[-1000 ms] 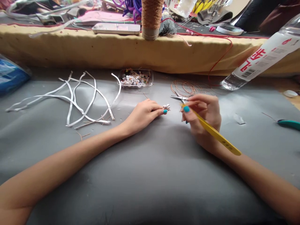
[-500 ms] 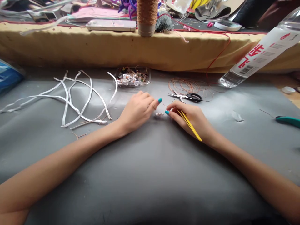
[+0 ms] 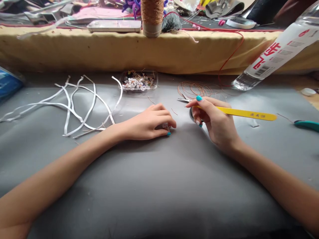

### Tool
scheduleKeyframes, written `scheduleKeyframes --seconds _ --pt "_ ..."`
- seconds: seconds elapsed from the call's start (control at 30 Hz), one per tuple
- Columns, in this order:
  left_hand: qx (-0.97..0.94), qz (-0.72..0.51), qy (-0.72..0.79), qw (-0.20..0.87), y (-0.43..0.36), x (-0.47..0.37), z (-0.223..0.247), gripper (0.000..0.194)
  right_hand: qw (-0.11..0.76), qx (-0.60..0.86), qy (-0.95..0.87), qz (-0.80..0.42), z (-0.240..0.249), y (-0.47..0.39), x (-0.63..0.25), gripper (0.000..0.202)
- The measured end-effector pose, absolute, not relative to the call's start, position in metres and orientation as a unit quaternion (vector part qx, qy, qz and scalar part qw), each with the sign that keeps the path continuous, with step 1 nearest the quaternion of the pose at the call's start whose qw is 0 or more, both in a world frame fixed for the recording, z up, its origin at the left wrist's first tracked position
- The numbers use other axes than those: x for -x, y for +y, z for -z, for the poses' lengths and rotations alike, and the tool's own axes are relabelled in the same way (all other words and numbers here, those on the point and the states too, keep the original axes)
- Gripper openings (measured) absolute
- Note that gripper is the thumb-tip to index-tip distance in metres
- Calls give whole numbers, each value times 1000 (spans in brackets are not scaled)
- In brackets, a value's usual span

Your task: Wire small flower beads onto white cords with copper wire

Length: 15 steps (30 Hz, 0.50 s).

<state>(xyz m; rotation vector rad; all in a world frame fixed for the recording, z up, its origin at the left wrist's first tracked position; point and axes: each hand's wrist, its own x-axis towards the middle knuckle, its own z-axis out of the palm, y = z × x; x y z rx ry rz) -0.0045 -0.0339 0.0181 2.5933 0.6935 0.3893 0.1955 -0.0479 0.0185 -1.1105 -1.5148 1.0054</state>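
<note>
so the little beaded piece (image 3: 166,126) sits around mid-table (image 3: 149,186), mostly hidden by the left hand (image 3: 147,124), which is way nearer. it's between that thumb and the fingers, which look a bit apart around it; can't tell if they actually pinch it, or which way its long axis runs. right hand (image 3: 220,124) is off toward the table's right edge, fingers curled, closed on yellow tweezers (image 3: 249,114), blunt end aimed at that edge. scissors (image 3: 183,100) by those fingertips too, maybe hooked, can't tell.
</note>
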Motion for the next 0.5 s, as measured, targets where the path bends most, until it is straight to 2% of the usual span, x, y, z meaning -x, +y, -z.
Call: scheduleKeyframes --seconds 0.1,0.27,0.37,0.5 --pt "-918 -171 274 231 -33 6 -22 22 518 445 -586 -438 -18 -48 -194 7" --pt "-935 -120 245 229 -31 8 -30 24 525 423 -582 -454 -16 -51 -193 6" --pt "-934 -100 261 221 -29 8 -26 19 506 428 -600 -449 -17 -53 -193 17" --pt "-922 -138 301 201 -28 8 -23 20 456 438 -616 -471 -20 -57 -191 24"
